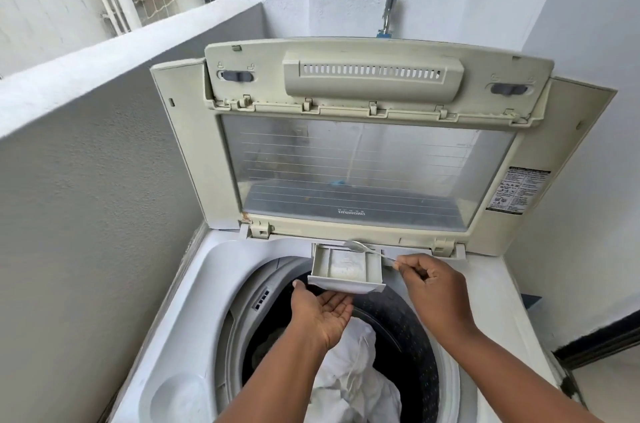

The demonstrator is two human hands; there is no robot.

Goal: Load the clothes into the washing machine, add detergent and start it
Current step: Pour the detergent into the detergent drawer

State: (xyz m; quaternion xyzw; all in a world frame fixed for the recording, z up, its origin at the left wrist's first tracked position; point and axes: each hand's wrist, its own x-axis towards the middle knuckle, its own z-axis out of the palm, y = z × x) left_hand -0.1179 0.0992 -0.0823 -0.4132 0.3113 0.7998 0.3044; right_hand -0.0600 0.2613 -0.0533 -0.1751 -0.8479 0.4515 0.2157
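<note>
By pale walls, the open-palmed left hand (323,313) supports the powder-dusted detergent drawer (347,271); right-hand fingers (412,267) pinch a spoon (360,246).

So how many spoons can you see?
1. The spoon is pinched in the right hand, its bowl over the back of the pulled-out detergent drawer. The left hand cups open under the drawer. Others could be hidden out of view.
</note>
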